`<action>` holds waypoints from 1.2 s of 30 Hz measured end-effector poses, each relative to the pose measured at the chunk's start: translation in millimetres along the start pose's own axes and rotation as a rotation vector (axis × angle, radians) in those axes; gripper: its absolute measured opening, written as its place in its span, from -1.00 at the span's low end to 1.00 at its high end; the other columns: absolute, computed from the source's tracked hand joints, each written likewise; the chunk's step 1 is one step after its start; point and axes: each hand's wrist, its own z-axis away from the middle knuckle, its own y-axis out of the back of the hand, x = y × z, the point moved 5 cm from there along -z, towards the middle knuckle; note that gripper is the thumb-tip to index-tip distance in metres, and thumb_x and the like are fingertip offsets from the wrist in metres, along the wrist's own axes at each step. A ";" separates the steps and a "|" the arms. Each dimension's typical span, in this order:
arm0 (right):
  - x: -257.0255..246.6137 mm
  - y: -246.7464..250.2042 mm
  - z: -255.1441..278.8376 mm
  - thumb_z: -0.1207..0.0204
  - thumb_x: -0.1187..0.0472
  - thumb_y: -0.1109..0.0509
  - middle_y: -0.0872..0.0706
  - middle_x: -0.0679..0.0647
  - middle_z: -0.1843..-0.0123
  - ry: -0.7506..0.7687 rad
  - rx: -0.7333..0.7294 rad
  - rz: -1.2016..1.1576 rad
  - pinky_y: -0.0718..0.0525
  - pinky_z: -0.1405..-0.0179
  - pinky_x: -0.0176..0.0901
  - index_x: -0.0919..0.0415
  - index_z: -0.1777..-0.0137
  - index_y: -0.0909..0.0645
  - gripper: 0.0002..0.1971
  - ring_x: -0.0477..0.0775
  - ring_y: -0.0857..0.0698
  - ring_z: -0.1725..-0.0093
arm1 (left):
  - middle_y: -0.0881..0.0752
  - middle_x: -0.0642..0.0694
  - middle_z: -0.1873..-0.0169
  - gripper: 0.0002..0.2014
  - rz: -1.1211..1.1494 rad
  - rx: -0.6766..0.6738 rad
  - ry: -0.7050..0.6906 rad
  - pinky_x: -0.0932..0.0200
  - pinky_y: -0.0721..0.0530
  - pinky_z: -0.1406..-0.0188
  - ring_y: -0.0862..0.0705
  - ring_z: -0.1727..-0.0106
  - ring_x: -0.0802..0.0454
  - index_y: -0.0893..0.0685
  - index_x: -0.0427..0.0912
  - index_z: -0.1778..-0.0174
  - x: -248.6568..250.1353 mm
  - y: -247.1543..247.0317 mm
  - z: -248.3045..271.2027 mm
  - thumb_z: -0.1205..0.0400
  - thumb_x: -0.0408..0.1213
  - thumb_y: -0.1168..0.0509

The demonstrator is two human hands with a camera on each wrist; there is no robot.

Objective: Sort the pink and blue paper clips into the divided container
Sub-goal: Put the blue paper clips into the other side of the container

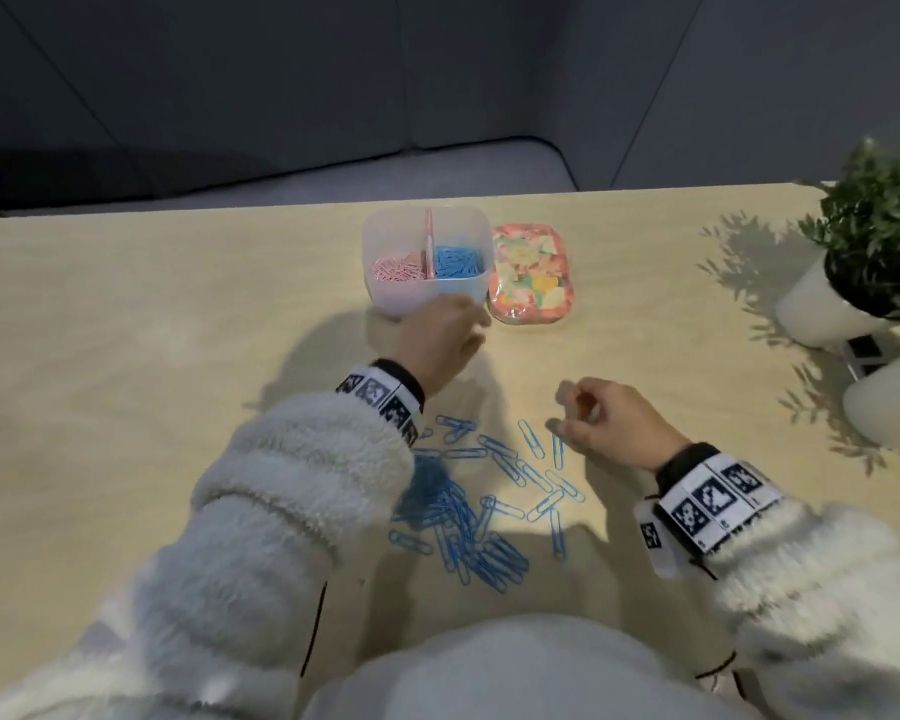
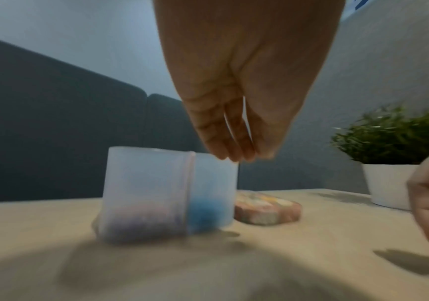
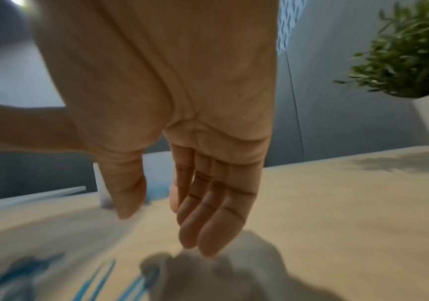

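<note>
The left hand [image 1: 440, 337] is hovering by the container's [image 1: 385, 298] blue side at 12 o'clock, fingers bunched; whether they are pinching a clip, I cannot tell. The right hand [image 1: 601, 420], relaxed and empty, is hanging over the blue clips [image 1: 468, 511], likely to pick one.

Dim room — soft shadows, wrist views blurred.
</note>
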 end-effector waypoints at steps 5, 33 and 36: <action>15.3 -34.2 19.5 -0.28 -0.13 -0.55 -0.54 0.13 0.09 -0.052 0.048 0.064 -0.44 0.11 -0.11 0.17 0.11 -0.44 -0.55 0.17 -0.55 0.09 | -0.58 -0.18 -0.15 -0.45 -0.071 -0.389 0.058 -0.08 -0.52 -0.21 -0.52 -0.17 -0.17 -0.58 -0.13 -0.23 -9.6 -55.2 51.7 -0.39 0.07 -0.44; -60.8 -83.8 7.0 -0.43 0.52 -0.14 -0.57 0.34 -0.14 0.124 -0.071 0.330 -0.36 0.14 -0.08 0.31 -0.04 -0.46 -0.76 0.32 -0.53 -0.16 | -0.61 -0.29 -0.14 -0.78 -0.341 -0.492 0.059 -0.02 -0.56 0.04 -0.64 -0.14 -0.28 -0.56 -0.35 -0.14 12.0 -67.0 63.8 -0.68 -0.35 -0.10; -59.7 -76.5 -1.3 -0.48 0.48 -0.15 -0.61 0.37 -0.13 0.095 -0.142 0.266 -0.41 0.12 0.00 0.30 0.01 -0.45 -0.85 0.34 -0.57 -0.14 | -0.63 -0.27 -0.12 -0.77 -0.341 -0.470 0.064 -0.01 -0.52 0.12 -0.65 -0.11 -0.27 -0.58 -0.32 -0.15 6.3 -63.5 65.7 -0.67 -0.35 -0.10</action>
